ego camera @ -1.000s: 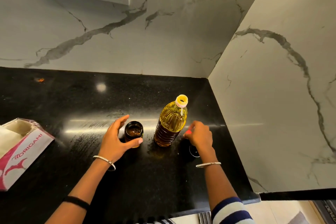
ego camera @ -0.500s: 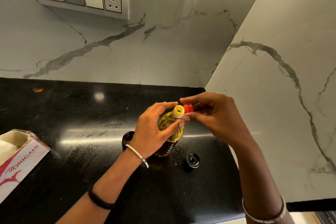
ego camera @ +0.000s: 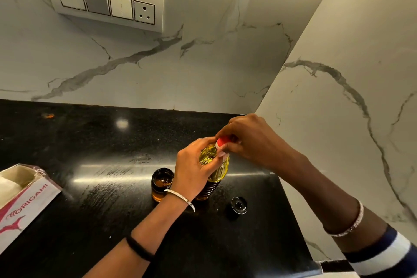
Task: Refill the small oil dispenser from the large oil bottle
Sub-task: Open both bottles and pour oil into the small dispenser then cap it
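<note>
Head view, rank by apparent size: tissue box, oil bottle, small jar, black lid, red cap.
tissue box, cropped at frame edge
oil bottle, partly behind left hand
small jar
black lid
red cap, mostly under right hand; last two unsure

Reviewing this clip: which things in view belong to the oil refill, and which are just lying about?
In the job:
- oil bottle, gripped by the left hand
- red cap, pinched by the right hand
- dispenser, open
- black lid, probably the dispenser's

Lying about:
- tissue box
- switch panel on the wall
</note>
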